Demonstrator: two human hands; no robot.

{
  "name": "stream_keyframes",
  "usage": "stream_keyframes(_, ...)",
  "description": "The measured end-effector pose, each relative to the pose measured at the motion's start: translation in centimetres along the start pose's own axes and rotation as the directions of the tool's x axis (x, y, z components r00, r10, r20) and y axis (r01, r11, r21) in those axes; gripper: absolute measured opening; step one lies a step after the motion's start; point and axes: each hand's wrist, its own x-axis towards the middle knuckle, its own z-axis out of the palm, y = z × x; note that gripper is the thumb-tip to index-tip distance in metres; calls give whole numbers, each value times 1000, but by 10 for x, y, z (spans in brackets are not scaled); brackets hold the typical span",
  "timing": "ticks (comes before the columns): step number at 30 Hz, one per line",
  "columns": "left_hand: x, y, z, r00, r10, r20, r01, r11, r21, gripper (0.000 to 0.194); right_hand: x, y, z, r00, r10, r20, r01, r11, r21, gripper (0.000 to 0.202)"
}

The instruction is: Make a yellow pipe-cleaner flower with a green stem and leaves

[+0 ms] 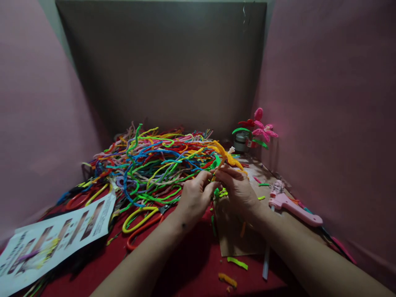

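Observation:
My left hand (196, 194) and my right hand (236, 187) meet over the front edge of a heap of fuzzy stems. Both are closed in a pinch around the lower part of an orange pipe-cleaner flower (231, 159), whose bent orange petals rise above the fingers. Green pipe-cleaner pieces (216, 162) show close beside the flower; whether they are joined to it I cannot tell. My fingers hide the exact grip point. Below my right hand lies a brown cardboard sheet (232, 243).
A large tangle of colourful pipe cleaners (154, 161) covers the back left. Scissors with yellow and red handles (139, 218) lie left of my hands, near a printed sheet (102, 222). On the right are a pink glue gun (293, 208) and a pink pipe-cleaner flower (264, 131).

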Motion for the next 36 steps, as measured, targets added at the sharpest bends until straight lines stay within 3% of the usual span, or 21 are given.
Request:
stream_keyframes(2,-3,-4,4,986,143,-81,-119,961,251,10,-1,-1,1,1000,-5,-26,3,999,-42,4)
stream_keyframes(6,-6,-14,8,948,310,-76,-214,794,569,15,-5,-4,4,1000,-6,12,7,996,-84,6)
stream_keyframes(9,-5,-20,8,921,385,-62,-241,688,685,15,-8,-6,4,995,-34,97,47,990,-137,12)
stream_keyframes(12,-4,-22,6,906,423,-3,-301,650,698,16,-10,-7,3,991,-60,120,85,973,-213,13)
stream_keyframes(15,-3,-19,4,923,384,-5,-311,755,578,16,-9,-6,4,991,-48,127,72,979,-192,15)
stream_keyframes(18,-1,-12,1,964,257,-64,-224,920,321,15,-9,-5,6,995,-12,95,21,995,-94,19)
stream_keyframes(21,2,-5,-4,989,127,-72,-123,990,63,12,-10,-6,7,994,4,109,2,998,-55,30)
stream_keyframes(24,4,1,-9,999,-24,-21,20,985,-170,11,-13,-8,7,984,-13,179,29,996,-88,44)
stream_keyframes(27,5,8,-12,985,-162,58,172,923,-344,11,-13,-5,5,984,-69,167,95,983,-157,46)
stream_keyframes(30,4,14,-12,970,-226,88,242,883,-402,13,-11,0,3,983,-140,122,164,963,-213,46)
stream_keyframes(36,5,11,-13,966,-237,100,258,886,-385,10,-12,-5,3,974,-219,61,226,903,-365,42)
